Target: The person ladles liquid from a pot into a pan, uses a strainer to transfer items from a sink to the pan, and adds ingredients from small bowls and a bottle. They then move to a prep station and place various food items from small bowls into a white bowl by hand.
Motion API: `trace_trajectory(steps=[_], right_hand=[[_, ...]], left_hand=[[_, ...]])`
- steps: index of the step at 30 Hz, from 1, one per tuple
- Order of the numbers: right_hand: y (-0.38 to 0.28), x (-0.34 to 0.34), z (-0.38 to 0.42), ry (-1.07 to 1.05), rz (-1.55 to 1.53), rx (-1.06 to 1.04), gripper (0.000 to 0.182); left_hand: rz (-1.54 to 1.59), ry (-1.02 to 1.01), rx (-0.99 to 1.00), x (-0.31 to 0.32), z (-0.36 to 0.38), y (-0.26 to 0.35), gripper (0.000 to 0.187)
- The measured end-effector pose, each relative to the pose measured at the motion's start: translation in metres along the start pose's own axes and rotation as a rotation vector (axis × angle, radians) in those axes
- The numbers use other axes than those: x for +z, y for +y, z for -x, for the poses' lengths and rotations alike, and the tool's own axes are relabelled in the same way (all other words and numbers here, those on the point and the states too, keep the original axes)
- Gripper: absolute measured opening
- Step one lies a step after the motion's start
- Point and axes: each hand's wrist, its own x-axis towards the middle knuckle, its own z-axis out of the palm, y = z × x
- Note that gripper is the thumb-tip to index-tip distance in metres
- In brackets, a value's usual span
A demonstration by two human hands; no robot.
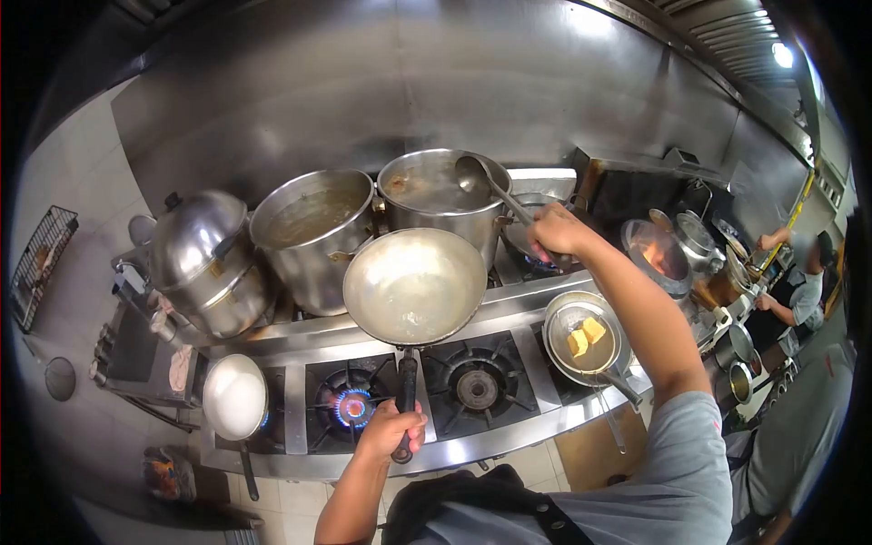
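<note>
Gripping a wok (414,286) by its handle, the left hand (391,431) is closed at six o'clock; a ladle (490,186) over the stockpot (436,195) at twelve is clasped by the right hand (556,232).

A grey short-sleeved shirt is worn, seen at the lower right of the frame, where its sleeve ends above the elbow and the fabric shows soft folds. Over the chest, at the bottom centre, a black apron bib is seen, with a black strap running from it across the grey shirt. Both forearms are left bare; no watch, glove or band is seen on either. The left hand (392,431) appears at the lower centre and the right hand (556,232) at the centre right.
</note>
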Motion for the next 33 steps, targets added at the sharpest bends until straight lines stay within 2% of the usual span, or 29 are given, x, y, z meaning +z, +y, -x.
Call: trace_trajectory(steps=[2,3,4,6,7,8,10,11,16,26,33], right_hand=[[0.008,0.002,-0.019,-0.06,-0.23,0.035,0.015],[-0.005,-0.002,-0.013,-0.099,-0.295,0.147,0.011],[-0.002,-0.005,-0.023,-0.102,-0.294,0.148,0.011],[0.014,-0.013,-0.05,-0.296,-0.981,0.307,0.008],[0.015,-0.018,-0.055,-0.383,-1.313,0.422,0.016],[0.017,-0.02,-0.058,-0.387,-1.309,0.425,0.016],[0.004,-0.023,-0.05,-0.453,-1.58,0.421,0.025],[0.0,-0.02,-0.044,-0.437,-1.647,0.303,0.035],[-0.033,-0.027,-0.021,-0.453,-1.751,0.266,0.047],[-0.073,-0.024,0.058,-0.351,-1.637,0.153,0.036],[-0.079,0.02,0.15,-0.355,-1.605,0.164,0.029]], left_hand=[[0.0,-0.017,0.033,0.004,-0.003,-0.004,0.016],[0.002,-0.014,0.033,0.005,-0.004,-0.005,0.016],[-0.01,0.0,0.023,0.006,-0.005,-0.005,0.013],[-0.018,0.017,0.01,0.008,-0.007,-0.004,0.011],[-0.019,-0.006,0.012,0.009,-0.008,-0.003,0.012],[-0.019,-0.028,0.015,0.009,-0.008,-0.003,0.012],[-0.007,-0.018,0.022,0.008,-0.009,-0.006,0.016],[-0.006,-0.001,0.015,0.008,-0.009,-0.005,0.016],[-0.004,-0.029,0.025,0.003,-0.012,-0.001,0.015],[-0.074,-0.072,0.025,-0.007,-0.015,0.019,0.017],[-0.108,-0.128,0.021,-0.023,-0.008,0.031,0.022]])
